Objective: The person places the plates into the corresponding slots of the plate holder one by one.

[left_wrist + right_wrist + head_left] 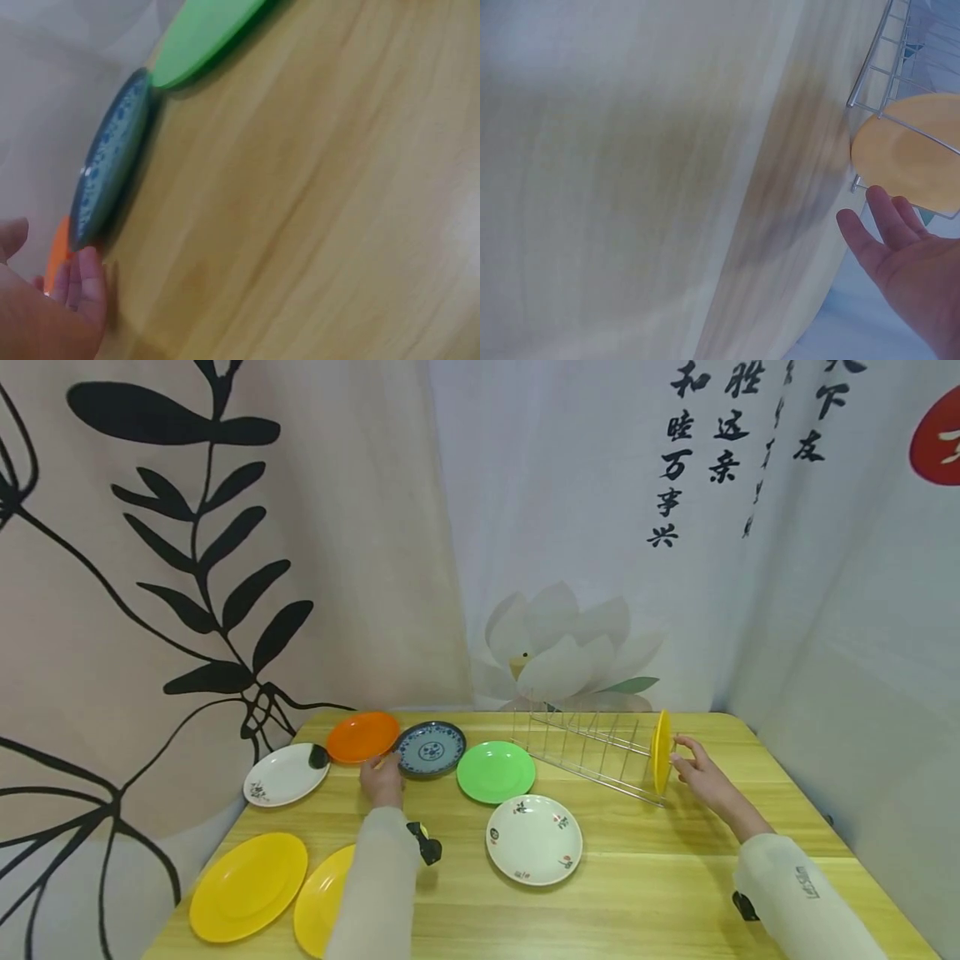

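My left hand (383, 781) is at the near side of an orange plate (363, 737) and a dark blue patterned plate (431, 748). In the left wrist view its fingertips lie at the blue plate's edge, thumb held apart; whether they touch it I cannot tell. A yellow plate (661, 752) stands upright in the right end of a wire dish rack (592, 745). Beside that plate, on its outer side, is my right hand (701, 777). The right wrist view shows its fingers spread and loosely extended, gripping nothing.
A green plate (496, 772) and a white floral plate (534, 840) lie mid-table, left of the rack. Another white plate (285, 774) sits at the left edge. Two yellow plates (248, 887) lie near left, one partly behind my sleeve. A printed curtain (375, 568) hangs behind.
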{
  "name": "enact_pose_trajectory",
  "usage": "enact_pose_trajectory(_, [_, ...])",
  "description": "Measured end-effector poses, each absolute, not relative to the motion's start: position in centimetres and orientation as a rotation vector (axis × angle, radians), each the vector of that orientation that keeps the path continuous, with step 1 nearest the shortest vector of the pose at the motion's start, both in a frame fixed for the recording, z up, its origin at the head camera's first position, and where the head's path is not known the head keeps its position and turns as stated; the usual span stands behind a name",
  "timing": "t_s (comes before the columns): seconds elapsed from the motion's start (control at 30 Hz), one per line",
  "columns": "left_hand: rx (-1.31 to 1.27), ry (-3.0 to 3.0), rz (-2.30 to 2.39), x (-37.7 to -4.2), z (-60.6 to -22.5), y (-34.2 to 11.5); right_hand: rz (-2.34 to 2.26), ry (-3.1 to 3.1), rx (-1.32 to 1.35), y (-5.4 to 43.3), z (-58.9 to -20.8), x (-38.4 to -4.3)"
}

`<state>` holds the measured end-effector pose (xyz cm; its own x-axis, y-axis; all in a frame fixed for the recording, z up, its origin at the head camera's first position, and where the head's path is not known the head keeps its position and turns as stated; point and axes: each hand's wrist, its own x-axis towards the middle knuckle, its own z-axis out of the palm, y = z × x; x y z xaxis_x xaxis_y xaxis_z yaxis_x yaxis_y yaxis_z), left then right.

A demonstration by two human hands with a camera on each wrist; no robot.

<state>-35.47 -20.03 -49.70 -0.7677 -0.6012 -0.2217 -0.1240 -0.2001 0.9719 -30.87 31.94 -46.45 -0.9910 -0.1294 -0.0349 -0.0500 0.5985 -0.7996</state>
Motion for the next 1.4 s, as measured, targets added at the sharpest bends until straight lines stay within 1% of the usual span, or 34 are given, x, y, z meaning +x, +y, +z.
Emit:
enact_pose_trajectory(0.13, [0.859, -1.747, -2.043, -35.5, -50.4, -19.5, -1.369, 2.72, -0.149, 31.8, -46.4, -30.7])
enact_pose_trajectory(0.3, [0.862, -1.777, -2.04, -35.5, -50.4, -19.0, -1.378, 2.735, -0.156, 31.7, -46.5, -30.7])
enact_pose_trajectory(0.5, [0.896, -1.875, -1.946, -35.7, -50.7, -18.7, -1.375, 2.739, -0.159, 31.6, -46.8, -30.8])
enact_pose_trajectory(0.77, [0.937, -1.938, -1.879, -36.0, -49.8, -18.4, -1.381, 2.737, -0.143, 31.6, -46.4, -31.1])
enact_pose_trajectory(1.23, [0.967, -2.064, -1.777, -36.2, -49.7, -18.5, -1.397, 2.738, -0.142, 31.6, -46.8, -30.8])
enact_pose_trajectory(1.4, [0.954, -2.029, -1.824, -36.2, -49.2, -18.3, -1.391, 2.756, -0.149, 31.8, -46.8, -30.9])
